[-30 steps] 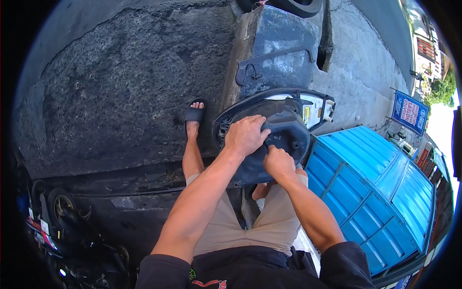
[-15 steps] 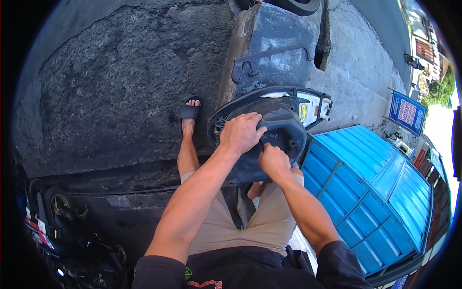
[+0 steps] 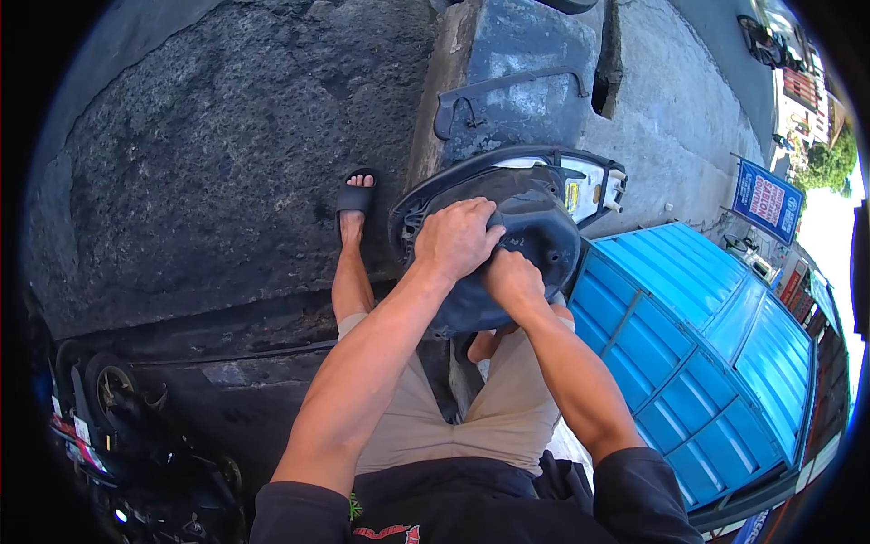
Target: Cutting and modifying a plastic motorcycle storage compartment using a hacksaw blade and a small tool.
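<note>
A black moulded plastic part rests between my legs, on a dark-edged scooter body piece with a white panel and yellow label. My left hand is closed over a raised part of the black moulding, thumb bent toward its middle. Just below and right of it, my right hand is curled against the moulding; its fingertips and whatever they grip are hidden.
A concrete ledge holds a long dark bracket ahead. A blue metal box stands close right, near a banner. A dark motorbike is lower left, another on the road. Rough pavement spreads left.
My hands and the moulding have shifted up in the picture with the view. My right hand has edged closer to my left. A motorbike has come further into view on the road at upper right.
</note>
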Demonstrator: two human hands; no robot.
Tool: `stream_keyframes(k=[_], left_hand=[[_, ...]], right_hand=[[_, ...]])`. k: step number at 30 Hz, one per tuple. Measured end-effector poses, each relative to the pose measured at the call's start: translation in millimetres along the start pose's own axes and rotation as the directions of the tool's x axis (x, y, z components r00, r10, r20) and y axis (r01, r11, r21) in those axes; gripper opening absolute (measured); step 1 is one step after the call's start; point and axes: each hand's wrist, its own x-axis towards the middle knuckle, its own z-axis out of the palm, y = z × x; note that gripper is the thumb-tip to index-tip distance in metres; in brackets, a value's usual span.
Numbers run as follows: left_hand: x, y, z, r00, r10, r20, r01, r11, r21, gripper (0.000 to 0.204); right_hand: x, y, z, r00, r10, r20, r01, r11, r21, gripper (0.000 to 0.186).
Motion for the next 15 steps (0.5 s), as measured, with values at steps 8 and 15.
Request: stream_keyframes(k=[8,15], left_hand=[[-1.9,-4.4,-4.5,1.000,-0.001,-0.025,0.001,1.000,0.003,0.040],[-2.3,2.6,5.9,0.999,0.022,-0.025,-0.022,1.000,0.008,0.041]], right_hand=[[-18.6,4.9,2.3,0.985,-0.078,-0.155,0.087,0.995,0.055,0.024],[6.9,10.6,7.4,1.000,-0.023,0.014,0.023,1.000,0.005,0.031]])
